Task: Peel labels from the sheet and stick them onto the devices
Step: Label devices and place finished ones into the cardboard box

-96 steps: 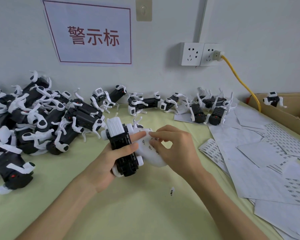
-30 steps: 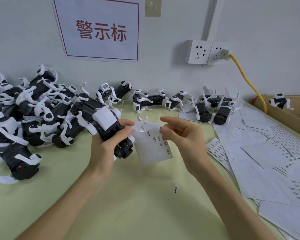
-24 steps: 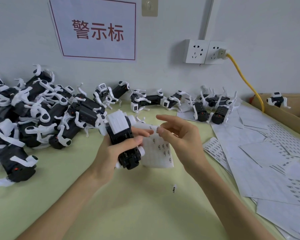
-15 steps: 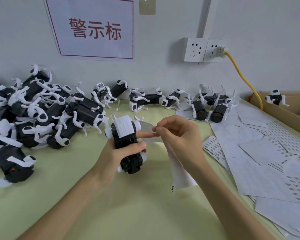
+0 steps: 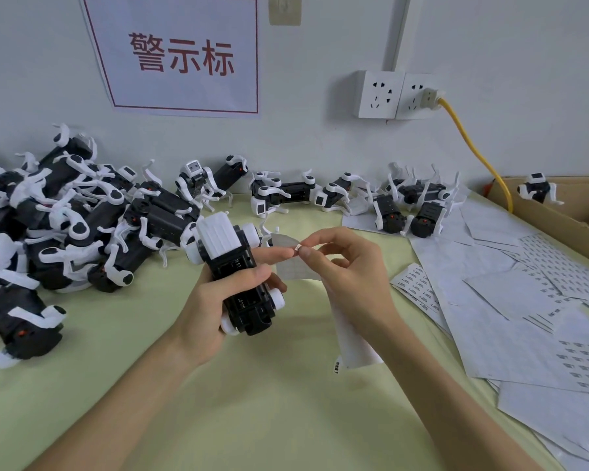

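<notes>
My left hand [image 5: 215, 300] grips a black-and-white robot-dog device [image 5: 233, 271] above the green table, its underside turned up. The left forefinger stretches out along the label sheet [image 5: 295, 266]. My right hand [image 5: 349, 270] pinches a tiny label [image 5: 298, 247] between thumb and forefinger, just right of the device. The curled sheet hangs down behind the right wrist, its lower end [image 5: 354, 351] reaching the table.
A heap of the same devices [image 5: 68, 212] fills the left side, with more devices [image 5: 381, 198] along the wall. Loose label sheets [image 5: 510, 294] cover the right. A cardboard box [image 5: 558, 215] stands far right, a yellow cable [image 5: 473, 154] above it. One stray label [image 5: 336, 367] lies on the table.
The flat sheet has curled and dropped below my right hand. My right fingers now pinch a single small label beside the device, which has turned more upright in my left hand.
</notes>
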